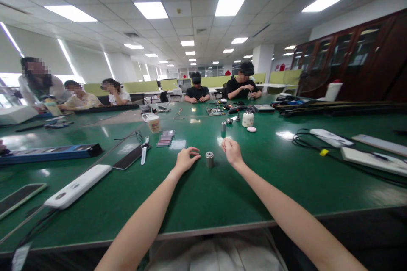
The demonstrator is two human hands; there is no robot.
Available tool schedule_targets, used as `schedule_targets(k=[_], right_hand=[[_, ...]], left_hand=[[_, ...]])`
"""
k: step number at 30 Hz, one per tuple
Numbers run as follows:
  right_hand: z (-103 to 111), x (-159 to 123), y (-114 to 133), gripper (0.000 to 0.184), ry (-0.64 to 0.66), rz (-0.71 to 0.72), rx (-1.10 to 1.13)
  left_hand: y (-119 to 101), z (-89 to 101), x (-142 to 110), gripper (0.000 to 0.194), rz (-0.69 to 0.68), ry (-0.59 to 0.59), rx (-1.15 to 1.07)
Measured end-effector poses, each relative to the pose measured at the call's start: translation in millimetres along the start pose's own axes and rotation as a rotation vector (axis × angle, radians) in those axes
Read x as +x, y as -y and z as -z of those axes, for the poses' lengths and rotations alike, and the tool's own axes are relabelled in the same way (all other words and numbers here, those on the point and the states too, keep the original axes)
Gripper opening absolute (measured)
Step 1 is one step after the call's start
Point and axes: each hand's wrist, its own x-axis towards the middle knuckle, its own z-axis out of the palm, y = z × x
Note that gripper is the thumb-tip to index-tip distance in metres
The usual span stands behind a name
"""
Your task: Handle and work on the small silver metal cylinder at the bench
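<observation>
A short silver metal cylinder with a ringed top stands upright on the green table between my hands. Just left of it, my left hand rests with fingers curved and apart, holding nothing and not gripping the cylinder. To its right, my right hand is closed, thumb and fingers pressed together; whatever they may hold is too small or hidden to make out. Beyond that hand stands a second, narrower metal cylinder. Farther back is a white jar, with a pale pink lid lying beside it.
Left on the green table lie a white power strip, phone, watch and paper cup. Cables and white flat pieces are at right. Several people sit or stand around the far side.
</observation>
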Motion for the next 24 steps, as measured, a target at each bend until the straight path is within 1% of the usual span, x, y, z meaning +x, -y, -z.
schedule_targets(k=[4, 9, 11, 15, 17, 20, 24], right_hand=[[-0.1, 1.2, -3.4, 0.029, -0.026, -0.016, -0.009], [0.7, 0.7, -0.6, 0.029, -0.031, -0.007, -0.049], [1.3, 0.2, 1.7, 0.029, -0.037, 0.005, -0.079], [1.8, -0.3, 3.7, 0.028, -0.046, 0.015, -0.128], [1.7, -0.4, 3.7, 0.029, -0.045, 0.021, -0.151], [1.4, -0.9, 3.7, 0.029, -0.049, 0.029, -0.178], [1.2, -2.1, 4.4, 0.03, -0.045, 0.037, -0.202]], left_hand=[[1.5, -1.9, 0.6, 0.028, -0.023, -0.045, 0.013], [-8.8, 0.3, -2.4, 0.023, -0.016, -0.042, 0.089], [-17.5, 1.4, -3.2, 0.022, -0.027, -0.068, 0.073], [-43.8, 4.2, -3.2, 0.017, -0.113, -0.216, -0.03], [-57.6, 5.4, -3.5, 0.015, -0.151, -0.259, -0.079], [-71.6, 5.9, -5.3, 0.012, -0.191, -0.235, -0.115], [-74.2, 4.7, -7.7, 0.011, -0.215, -0.165, -0.122]])
